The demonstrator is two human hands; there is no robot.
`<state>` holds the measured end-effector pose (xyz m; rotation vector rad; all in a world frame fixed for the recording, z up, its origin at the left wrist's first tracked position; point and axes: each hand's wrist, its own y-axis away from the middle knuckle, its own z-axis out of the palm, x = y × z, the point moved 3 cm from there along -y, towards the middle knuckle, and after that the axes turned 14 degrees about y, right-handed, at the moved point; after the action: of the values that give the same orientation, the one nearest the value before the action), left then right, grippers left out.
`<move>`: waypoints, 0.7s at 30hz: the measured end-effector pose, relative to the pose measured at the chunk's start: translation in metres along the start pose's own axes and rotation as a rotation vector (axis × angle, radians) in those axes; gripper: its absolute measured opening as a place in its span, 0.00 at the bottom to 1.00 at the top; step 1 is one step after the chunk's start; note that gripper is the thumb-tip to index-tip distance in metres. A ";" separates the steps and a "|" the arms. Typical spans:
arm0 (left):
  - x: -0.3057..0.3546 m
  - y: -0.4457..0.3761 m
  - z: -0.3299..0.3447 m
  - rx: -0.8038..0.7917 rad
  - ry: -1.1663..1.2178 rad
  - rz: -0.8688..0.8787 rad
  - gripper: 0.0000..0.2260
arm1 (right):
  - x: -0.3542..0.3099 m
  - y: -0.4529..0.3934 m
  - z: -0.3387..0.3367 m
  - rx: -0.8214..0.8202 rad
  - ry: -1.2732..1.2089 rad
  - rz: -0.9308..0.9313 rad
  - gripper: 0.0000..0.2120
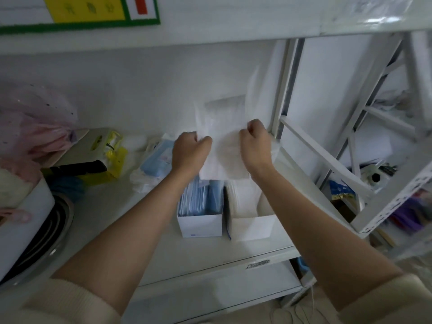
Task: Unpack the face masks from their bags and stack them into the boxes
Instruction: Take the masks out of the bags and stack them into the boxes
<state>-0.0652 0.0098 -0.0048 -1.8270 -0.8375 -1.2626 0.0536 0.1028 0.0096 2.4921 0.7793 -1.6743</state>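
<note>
Left hand (190, 148) and right hand (256, 146) grip white bag (224, 136) (blurred)

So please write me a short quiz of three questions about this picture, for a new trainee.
1. True or false: both hands grip one white bag above the boxes.
2. Which box holds blue masks: A) the left box, B) the right box?
3. Fill in: the left hand and the right hand are closed on the bag's ____ edge.

Key: 1 true; 2 A; 3 upper.
</note>
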 end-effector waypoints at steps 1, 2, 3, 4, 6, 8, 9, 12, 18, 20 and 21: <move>0.009 0.004 0.012 -0.065 -0.063 0.043 0.14 | 0.000 0.001 0.001 -0.025 -0.043 0.006 0.08; 0.016 0.008 0.024 -0.129 -0.127 0.086 0.15 | 0.000 0.002 0.001 -0.050 -0.085 0.023 0.07; 0.022 0.011 0.037 -0.186 -0.179 0.128 0.14 | 0.000 0.003 -0.001 -0.077 -0.131 0.040 0.05; 0.028 0.015 0.048 -0.241 -0.217 0.162 0.13 | 0.001 0.004 -0.004 -0.112 -0.173 0.069 0.03; 0.034 0.024 0.067 -0.361 -0.276 0.177 0.16 | 0.008 0.003 -0.015 -0.158 -0.274 0.156 0.05; 0.034 0.033 0.081 -0.465 -0.264 0.162 0.18 | 0.022 -0.002 -0.033 -0.096 -0.340 0.227 0.09; 0.036 0.036 0.086 -0.471 -0.234 0.201 0.16 | 0.031 -0.005 -0.044 -0.041 -0.325 0.251 0.09; 0.036 0.033 0.095 -0.283 -0.006 0.182 0.15 | 0.049 -0.009 -0.068 0.024 -0.232 0.289 0.10; 0.014 0.033 0.121 -0.383 0.327 -0.345 0.18 | 0.055 -0.009 -0.073 -0.154 -0.187 0.309 0.20; 0.005 0.033 0.112 -0.287 0.189 -0.266 0.15 | 0.057 -0.009 -0.073 -0.221 0.037 0.269 0.13; -0.002 0.032 0.105 -0.241 0.082 -0.205 0.14 | 0.057 -0.009 -0.073 -0.220 0.150 0.235 0.10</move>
<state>0.0094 0.0833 -0.0381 -1.8973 -0.8751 -1.6177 0.1293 0.1544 -0.0075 2.4627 0.6145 -1.2669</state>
